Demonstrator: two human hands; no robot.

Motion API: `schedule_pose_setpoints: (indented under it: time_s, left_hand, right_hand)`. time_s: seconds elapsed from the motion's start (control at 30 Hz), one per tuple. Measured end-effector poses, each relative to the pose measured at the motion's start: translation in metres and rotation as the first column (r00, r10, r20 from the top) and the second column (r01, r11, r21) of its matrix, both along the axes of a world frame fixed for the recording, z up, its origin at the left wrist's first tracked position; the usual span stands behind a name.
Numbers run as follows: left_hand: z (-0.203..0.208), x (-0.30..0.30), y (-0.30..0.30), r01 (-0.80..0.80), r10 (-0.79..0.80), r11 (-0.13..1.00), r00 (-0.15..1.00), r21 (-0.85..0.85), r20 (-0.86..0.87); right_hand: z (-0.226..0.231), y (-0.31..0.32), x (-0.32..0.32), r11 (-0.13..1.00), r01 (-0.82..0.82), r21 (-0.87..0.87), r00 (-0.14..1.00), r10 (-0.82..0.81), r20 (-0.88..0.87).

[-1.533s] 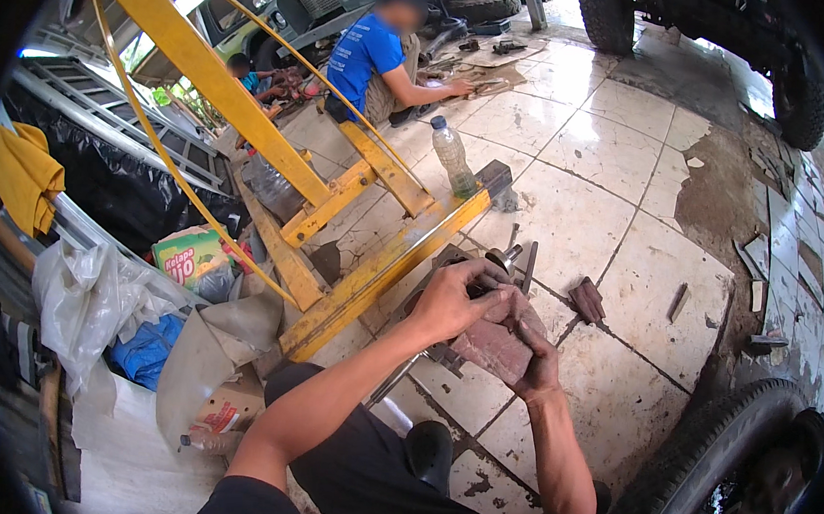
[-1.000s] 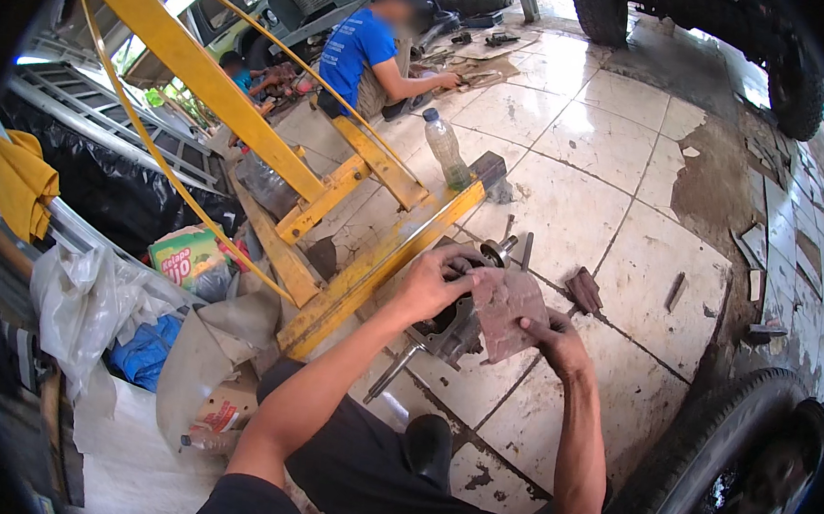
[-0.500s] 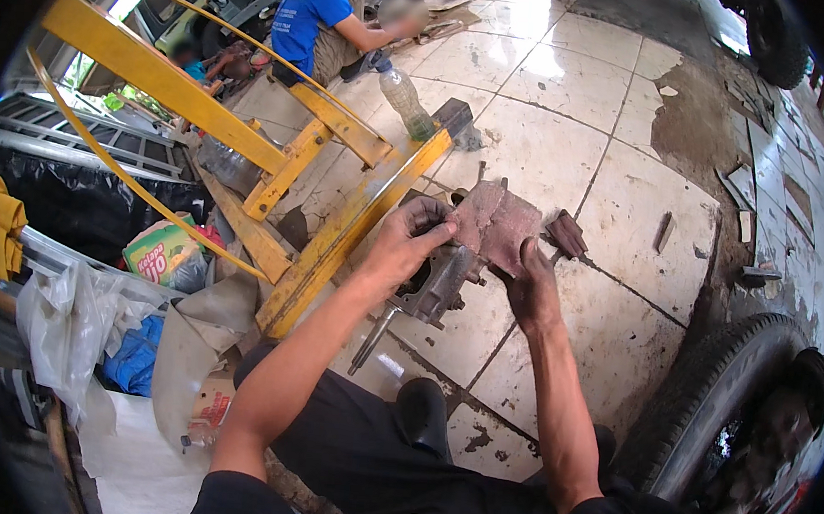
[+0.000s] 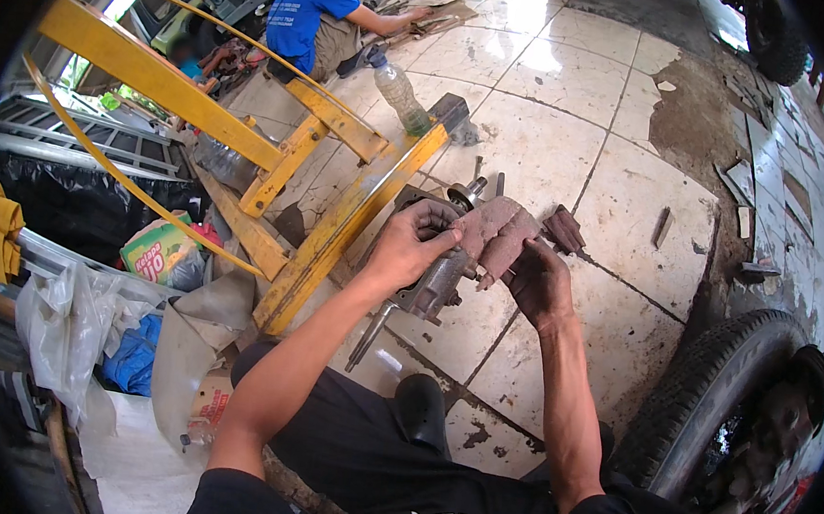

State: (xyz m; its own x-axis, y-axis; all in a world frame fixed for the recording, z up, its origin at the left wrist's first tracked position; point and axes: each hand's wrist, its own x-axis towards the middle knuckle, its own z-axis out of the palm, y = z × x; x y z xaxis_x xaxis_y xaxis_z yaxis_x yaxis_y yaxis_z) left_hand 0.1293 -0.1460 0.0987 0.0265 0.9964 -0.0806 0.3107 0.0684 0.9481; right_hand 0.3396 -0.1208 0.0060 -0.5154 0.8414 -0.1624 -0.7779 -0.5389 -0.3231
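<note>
Both hands hold a creased reddish-brown sheet (image 4: 498,227) that looks like worn sandpaper or cloth. My left hand (image 4: 411,245) pinches its left edge between thumb and fingers. On the right side, my right hand (image 4: 540,283) has its fingers closed at the folded edge. Below the sheet lies a greasy metal gearbox-like housing (image 4: 439,286) on the tiled floor, partly covered by the sheet and my left hand. One shaft (image 4: 371,335) sticks out toward me, and a round shaft end (image 4: 469,192) shows at the far side. A crumpled dark reddish piece (image 4: 564,229) lies to the right.
A yellow metal frame (image 4: 352,229) stands at the left, with a plastic bottle (image 4: 399,94) beyond its end. A tyre (image 4: 722,403) is close on the right. Plastic sheeting (image 4: 73,329) fills the lower left. Another person in a blue shirt (image 4: 300,15) squats far off.
The sheet has gone from spread flat to folded over at its right part, with my right hand bent round it. The round shaft end now shows beyond it. The other person's arm reaches farther out.
</note>
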Motion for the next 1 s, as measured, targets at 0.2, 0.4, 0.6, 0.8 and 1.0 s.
schedule_pose_setpoints:
  time_s: [0.2,0.4,0.6,0.8,1.0]
  left_hand:
    - [-0.005,0.0,0.0,0.007,-0.008,1.0,0.999,-0.026,-0.044]
    - [-0.008,-0.004,0.001,-0.042,0.035,0.998,0.993,-0.057,-0.117]
    - [-0.012,-0.004,0.002,-0.029,0.024,0.999,0.989,-0.036,-0.143]
    - [-0.012,-0.001,0.001,-0.012,0.013,1.0,0.989,0.007,-0.149]
    - [0.0,0.002,-0.001,-0.008,0.004,1.0,0.991,-0.024,-0.136]
  right_hand:
    - [-0.001,-0.003,-0.008,0.998,0.035,0.052,0.948,-0.05,0.315]
    - [0.002,-0.005,-0.009,0.986,0.029,0.164,0.985,-0.056,0.161]
    - [0.005,-0.008,-0.015,0.989,0.066,0.129,0.996,-0.074,0.056]
    - [-0.006,-0.006,-0.02,0.989,0.108,0.105,0.956,-0.132,0.26]
    - [0.008,-0.006,-0.01,0.986,0.076,0.149,0.993,-0.089,0.081]
